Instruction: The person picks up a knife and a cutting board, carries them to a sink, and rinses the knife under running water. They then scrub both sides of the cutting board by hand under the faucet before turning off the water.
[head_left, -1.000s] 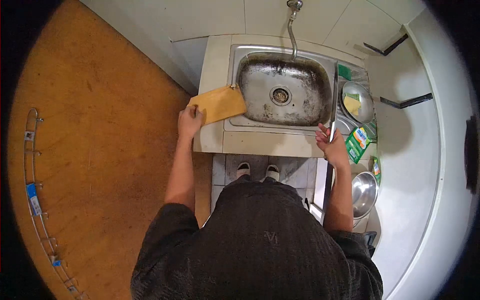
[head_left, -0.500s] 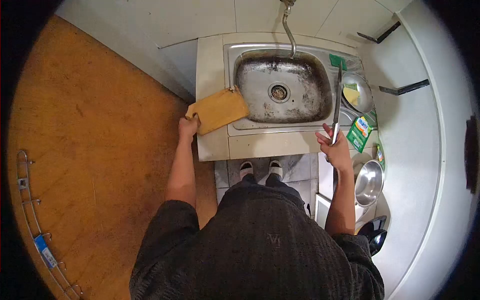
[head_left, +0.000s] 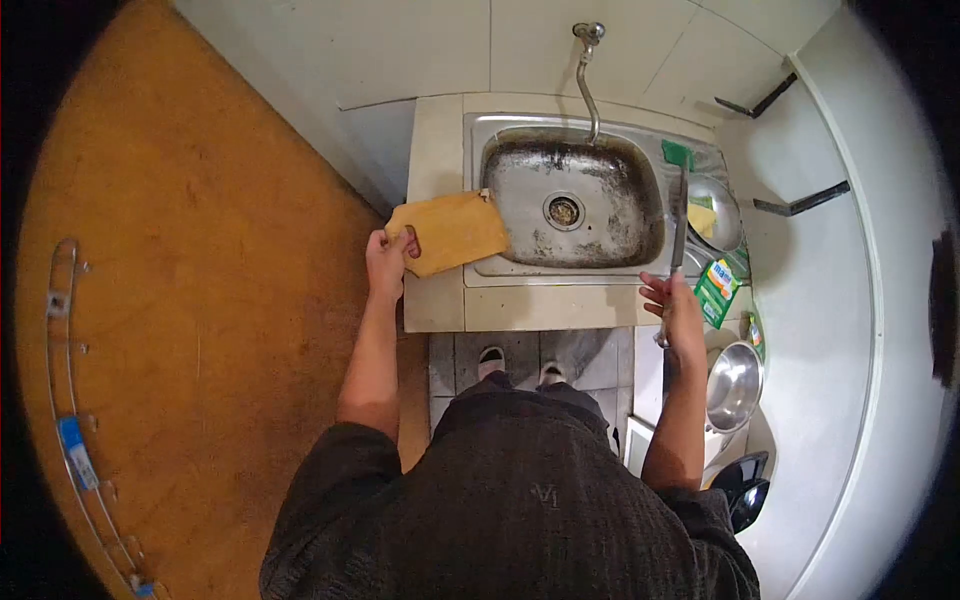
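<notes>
A yellowish cutting board [head_left: 452, 234] lies across the counter's left part and reaches over the sink's left edge. My left hand [head_left: 388, 262] grips it at the handle hole, with fingertips showing through the opening. On the right, my right hand [head_left: 676, 308] is wrapped round the handle of a long knife [head_left: 679, 225]. The blade points away from me beside the right rim of the metal sink [head_left: 565, 240]. Some fingers of my right hand stick out to the left of the handle.
A faucet [head_left: 590, 95] hangs over the basin. Right of it are a green cloth [head_left: 677, 153], a pan [head_left: 728, 222] with a yellow sponge [head_left: 702, 219], and a green packet [head_left: 717, 292]. Lower right, a steel bowl [head_left: 735, 387] and black dishes [head_left: 745, 493].
The view has shifted, so the sink sits lower in the frame. The cutting board is tilted less, and the knife stands more upright. Both hands keep their hold.
</notes>
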